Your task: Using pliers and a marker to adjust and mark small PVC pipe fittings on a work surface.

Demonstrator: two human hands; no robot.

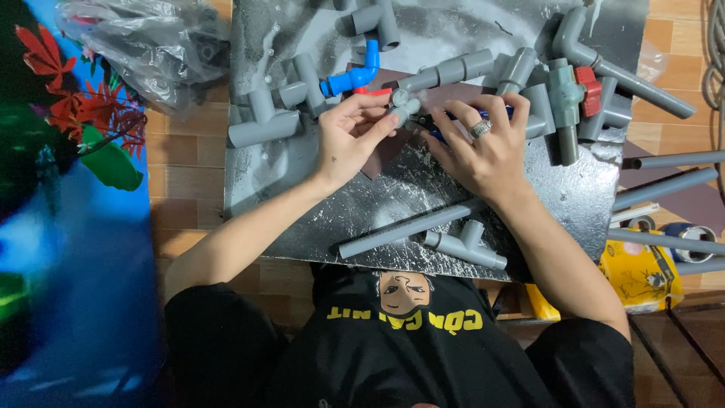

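A scuffed grey board on wooden floor bears pipe fittings.

Matt grey plastic pipe fittings lie on a scuffed, paint-flecked dark metal sheet; one elbow is glossy blue plastic. At the sheet's top-left corner, a crinkled clear plastic bag. Floor: smooth wood-look planks.

A single head-worn camera looks almost straight down from above the person, close enough that the black printed shirt fills the near edge. The dark, white-speckled flat work board sits centre and far, running past the far edge. A wooden plank floor shows at left, grey plastic pipes reach off the right edge. Nothing is shared with another view.
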